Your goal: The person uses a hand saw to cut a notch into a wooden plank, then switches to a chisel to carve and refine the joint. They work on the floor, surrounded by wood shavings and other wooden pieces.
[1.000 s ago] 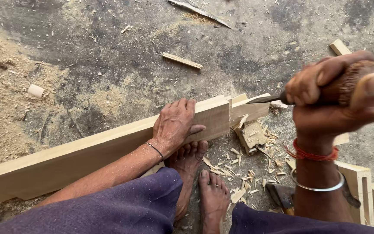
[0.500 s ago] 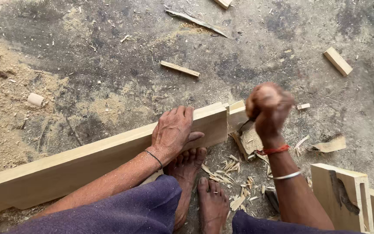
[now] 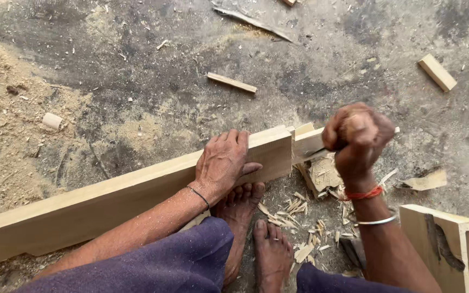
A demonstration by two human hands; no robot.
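Note:
A long pale wooden plank (image 3: 109, 201) stands on edge across the ground. My left hand (image 3: 225, 163) lies flat over its top near the right end, pressing it down. My right hand (image 3: 354, 135) is fisted around a brown wooden tool handle (image 3: 354, 122) just past the plank's cut end (image 3: 308, 142). The tool's blade is hidden behind the fist. Both my bare feet (image 3: 256, 233) rest against the near side of the plank among wood chips (image 3: 299, 217).
Sawdust (image 3: 12, 125) covers the ground at left. Offcuts lie about: a thin strip (image 3: 232, 82), a block (image 3: 437, 71), a small dowel piece (image 3: 52, 120). A wooden frame piece (image 3: 451, 239) stands at lower right. A dark tool head (image 3: 351, 250) lies by my right forearm.
My right hand came down from a raised position at the right to the plank's cut end. The left hand has stayed on the plank.

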